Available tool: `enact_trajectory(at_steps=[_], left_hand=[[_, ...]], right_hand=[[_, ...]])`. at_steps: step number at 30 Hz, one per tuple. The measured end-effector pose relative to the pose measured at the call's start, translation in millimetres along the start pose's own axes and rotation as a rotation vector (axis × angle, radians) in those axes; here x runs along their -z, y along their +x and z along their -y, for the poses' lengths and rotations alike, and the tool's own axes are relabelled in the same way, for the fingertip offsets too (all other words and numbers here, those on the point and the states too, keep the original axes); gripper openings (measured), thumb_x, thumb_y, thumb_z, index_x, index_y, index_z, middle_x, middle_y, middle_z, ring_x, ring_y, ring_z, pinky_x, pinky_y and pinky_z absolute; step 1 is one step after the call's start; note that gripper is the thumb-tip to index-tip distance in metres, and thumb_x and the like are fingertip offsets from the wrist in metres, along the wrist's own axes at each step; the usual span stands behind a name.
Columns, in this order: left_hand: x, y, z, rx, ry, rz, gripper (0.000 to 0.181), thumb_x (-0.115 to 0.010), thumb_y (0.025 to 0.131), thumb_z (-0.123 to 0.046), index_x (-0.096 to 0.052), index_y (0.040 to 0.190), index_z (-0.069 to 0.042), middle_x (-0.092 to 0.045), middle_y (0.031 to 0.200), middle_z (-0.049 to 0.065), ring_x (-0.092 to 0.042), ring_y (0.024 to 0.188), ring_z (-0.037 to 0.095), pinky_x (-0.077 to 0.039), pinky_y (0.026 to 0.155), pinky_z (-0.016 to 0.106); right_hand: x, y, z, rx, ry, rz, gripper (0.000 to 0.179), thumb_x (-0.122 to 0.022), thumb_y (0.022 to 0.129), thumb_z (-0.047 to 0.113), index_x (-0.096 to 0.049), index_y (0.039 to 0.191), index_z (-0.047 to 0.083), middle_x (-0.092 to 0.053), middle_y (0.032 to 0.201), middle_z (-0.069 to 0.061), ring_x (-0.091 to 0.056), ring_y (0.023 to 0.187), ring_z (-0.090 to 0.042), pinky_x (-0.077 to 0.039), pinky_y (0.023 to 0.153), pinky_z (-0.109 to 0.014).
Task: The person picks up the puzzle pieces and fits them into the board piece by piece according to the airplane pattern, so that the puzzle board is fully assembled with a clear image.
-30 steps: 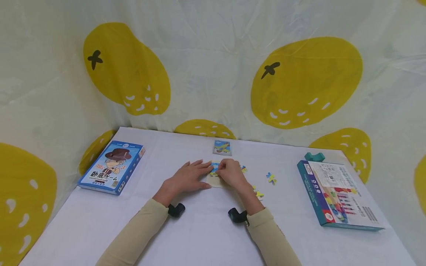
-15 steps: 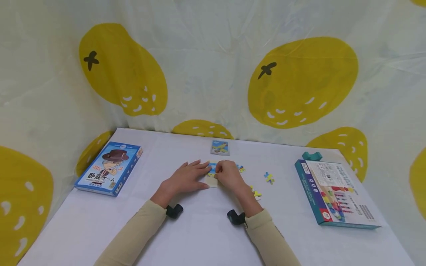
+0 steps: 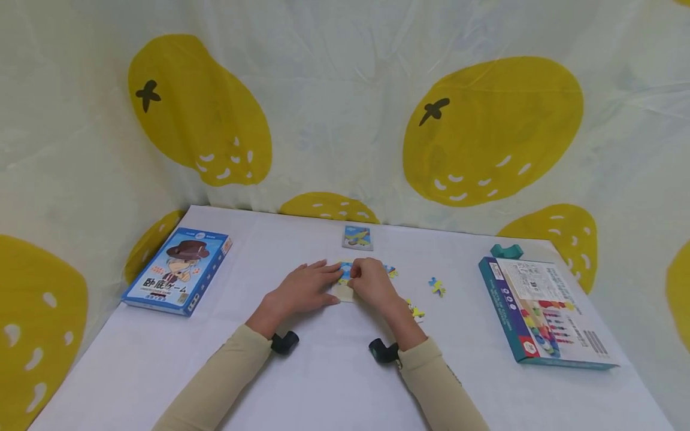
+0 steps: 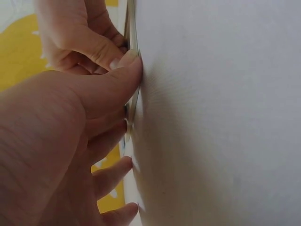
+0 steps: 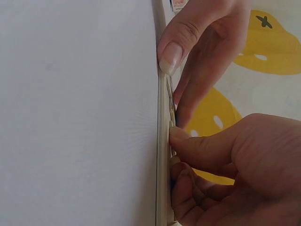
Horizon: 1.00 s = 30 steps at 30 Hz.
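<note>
Between both hands lies a small pale puzzle board (image 3: 344, 293), its upper part filled with blue and yellow jigsaw pieces (image 3: 345, 272). My left hand (image 3: 304, 290) rests flat at the board's left side, fingers extended; its thumb (image 4: 124, 70) touches the near edge. Fingers curled, my right hand (image 3: 375, 280) pinches a puzzle piece (image 5: 171, 126) down at the board's surface, and most of that piece is hidden by the fingers. Close to the right hand lie loose jigsaw pieces (image 3: 416, 311), and another jigsaw piece (image 3: 437, 287) sits farther right.
Beyond the board lies a small square picture (image 3: 358, 237) of a yellow plane. A blue game box (image 3: 180, 272) is at the left, a teal-edged box (image 3: 547, 314) at the right with a green curved block (image 3: 507, 251) behind it. Patterned cloth (image 3: 334, 120) hangs behind the table.
My right fingers have shifted slightly at the board, its knuckles turned a little more over the pieces. The left hand stays in place; the camera view has moved slightly.
</note>
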State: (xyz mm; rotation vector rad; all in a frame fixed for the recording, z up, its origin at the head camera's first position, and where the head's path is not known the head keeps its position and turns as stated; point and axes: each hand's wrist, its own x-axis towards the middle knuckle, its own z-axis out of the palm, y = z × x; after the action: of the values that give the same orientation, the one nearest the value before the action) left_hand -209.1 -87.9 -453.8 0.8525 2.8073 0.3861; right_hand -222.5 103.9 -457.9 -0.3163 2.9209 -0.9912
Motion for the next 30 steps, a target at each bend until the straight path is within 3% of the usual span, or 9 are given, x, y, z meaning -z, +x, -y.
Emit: enact_trajectory(at_steps=[14, 21, 30], left_hand=[[1.3, 1.8, -0.8, -0.029, 0.024, -0.018, 0.066, -0.07, 0.091, -0.045, -0.05, 0.147, -0.017, -0.046, 0.155, -0.003, -0.039, 0.147, 0.028, -0.035, 0.114, 0.06], [0.9, 1.8, -1.5, -0.03, 0.031, -0.021, 0.065, -0.07, 0.09, -0.044, -0.051, 0.146, -0.017, -0.048, 0.153, -0.003, -0.04, 0.146, 0.028, -0.035, 0.114, 0.059], [-2.2, 3.2, 1.4, -0.038, 0.024, -0.04, 0.064, -0.07, 0.091, -0.044, -0.051, 0.147, -0.018, -0.048, 0.153, -0.005, -0.041, 0.146, 0.026, -0.038, 0.113, 0.057]], right_hand=[[-0.7, 0.1, -4.2, -0.018, 0.021, 0.027, 0.009, -0.076, 0.084, 0.007, -0.067, 0.08, 0.008, -0.059, 0.071, -0.003, -0.052, 0.07, -0.018, -0.042, 0.063, -0.028], [-2.2, -1.2, -1.6, 0.0, -0.034, 0.001, 0.012, -0.075, 0.083, 0.007, -0.065, 0.077, 0.009, -0.057, 0.07, -0.003, -0.05, 0.07, -0.018, -0.04, 0.063, -0.028], [-1.9, -2.0, 0.6, 0.057, -0.121, 0.046, 0.012, -0.073, 0.087, 0.007, -0.063, 0.08, 0.01, -0.052, 0.078, -0.004, -0.046, 0.074, -0.019, -0.038, 0.063, -0.028]])
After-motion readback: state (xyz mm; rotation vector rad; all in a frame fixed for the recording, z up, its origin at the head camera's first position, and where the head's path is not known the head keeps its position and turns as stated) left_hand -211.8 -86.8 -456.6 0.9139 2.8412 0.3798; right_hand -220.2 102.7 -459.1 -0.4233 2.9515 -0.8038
